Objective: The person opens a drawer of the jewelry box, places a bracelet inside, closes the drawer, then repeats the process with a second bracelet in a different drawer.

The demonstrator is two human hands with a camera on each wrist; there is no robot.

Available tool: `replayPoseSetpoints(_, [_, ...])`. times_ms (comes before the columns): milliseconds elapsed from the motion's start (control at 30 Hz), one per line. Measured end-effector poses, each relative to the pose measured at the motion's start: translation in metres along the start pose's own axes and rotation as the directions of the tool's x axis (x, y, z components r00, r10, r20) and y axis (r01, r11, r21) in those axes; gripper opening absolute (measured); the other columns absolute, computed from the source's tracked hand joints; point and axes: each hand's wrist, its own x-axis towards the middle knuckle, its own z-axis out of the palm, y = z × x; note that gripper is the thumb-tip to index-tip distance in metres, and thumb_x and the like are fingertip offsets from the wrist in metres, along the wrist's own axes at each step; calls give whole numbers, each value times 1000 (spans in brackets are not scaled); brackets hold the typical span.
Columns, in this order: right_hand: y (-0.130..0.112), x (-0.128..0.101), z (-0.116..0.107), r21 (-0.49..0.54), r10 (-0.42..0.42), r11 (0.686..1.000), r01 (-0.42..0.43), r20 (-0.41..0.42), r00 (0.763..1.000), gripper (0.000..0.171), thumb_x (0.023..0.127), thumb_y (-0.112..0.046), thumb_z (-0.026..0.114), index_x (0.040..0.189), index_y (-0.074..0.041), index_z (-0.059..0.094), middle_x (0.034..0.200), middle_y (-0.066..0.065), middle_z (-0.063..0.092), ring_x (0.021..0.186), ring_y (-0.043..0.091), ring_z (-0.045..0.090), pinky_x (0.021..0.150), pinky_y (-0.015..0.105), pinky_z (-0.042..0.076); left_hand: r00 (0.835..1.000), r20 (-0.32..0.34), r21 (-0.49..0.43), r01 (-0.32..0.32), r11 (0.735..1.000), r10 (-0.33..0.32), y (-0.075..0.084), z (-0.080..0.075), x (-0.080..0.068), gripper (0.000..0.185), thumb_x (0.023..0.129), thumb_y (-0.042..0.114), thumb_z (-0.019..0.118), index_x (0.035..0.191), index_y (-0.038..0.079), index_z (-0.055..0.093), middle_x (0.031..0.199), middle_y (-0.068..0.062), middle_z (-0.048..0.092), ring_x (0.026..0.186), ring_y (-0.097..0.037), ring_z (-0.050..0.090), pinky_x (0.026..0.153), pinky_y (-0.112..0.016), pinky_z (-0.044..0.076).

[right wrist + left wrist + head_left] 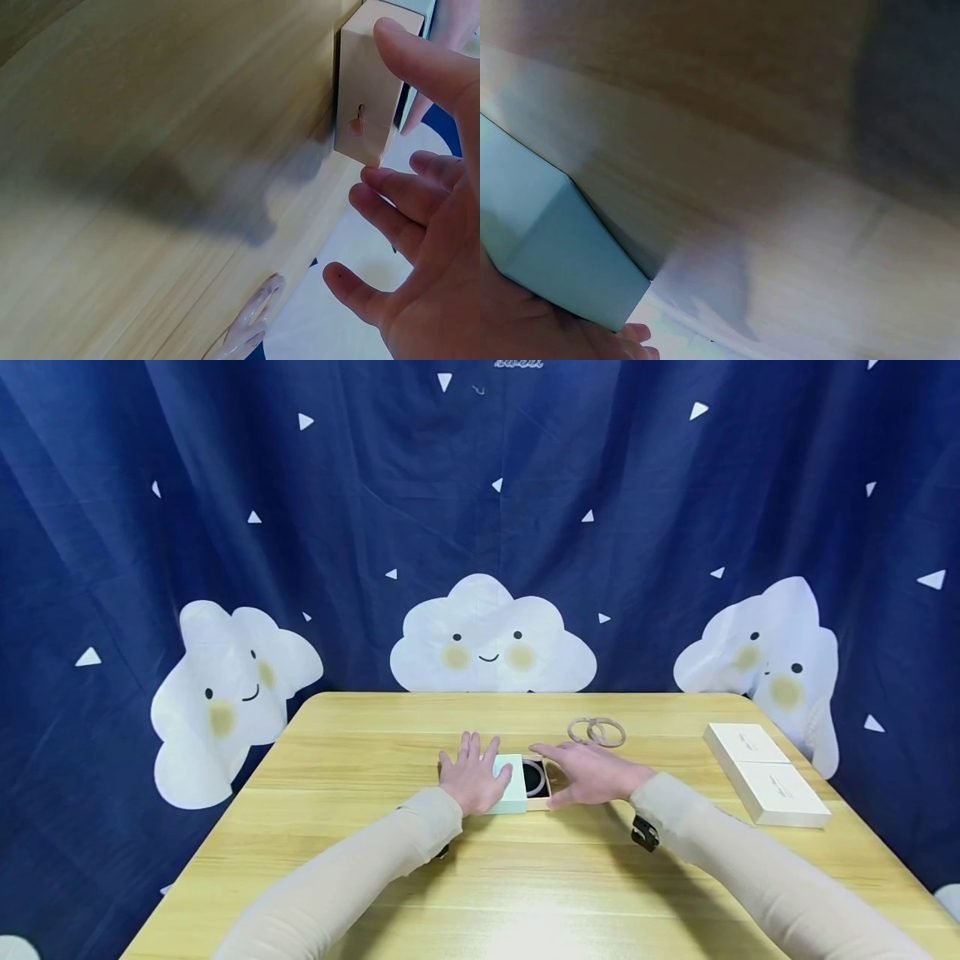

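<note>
A small pale green box (512, 785) is seen near the middle of the wooden tabletop (375, 860). Its tan inner tray (542, 783) is drawn partly out on the right side, and a dark ring-shaped piece (534, 777) is seen lying in the tray. The left hand (471, 777) is laid flat on the green box, with straight, spread fingers, and nothing is gripped by it. The right hand (592, 772) is placed at the open end of the tray with relaxed, open fingers; in the right wrist view the fingertips (379, 199) are seen just beside the tray's end, and a real contact cannot be told. Two pale bangles (597, 731) are found behind the right hand. Two white boxes (765, 772) are placed well apart, at the right edge.
</note>
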Motion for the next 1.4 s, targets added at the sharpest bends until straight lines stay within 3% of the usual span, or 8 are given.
replayPoseSetpoints(1400, [-9, 13, 8, 69, -8, 998, 9, -7, 1000, 100, 79, -61, 77, 158, -18, 33, 151, 1, 53, 136, 32, 51, 110, 67, 33, 1000, -6, 7, 1, 1000, -1, 1, -1, -1, 69, 103, 60, 19, 163, 25, 21, 168, -17, 14, 157, -34, 6, 115, -74, 13])
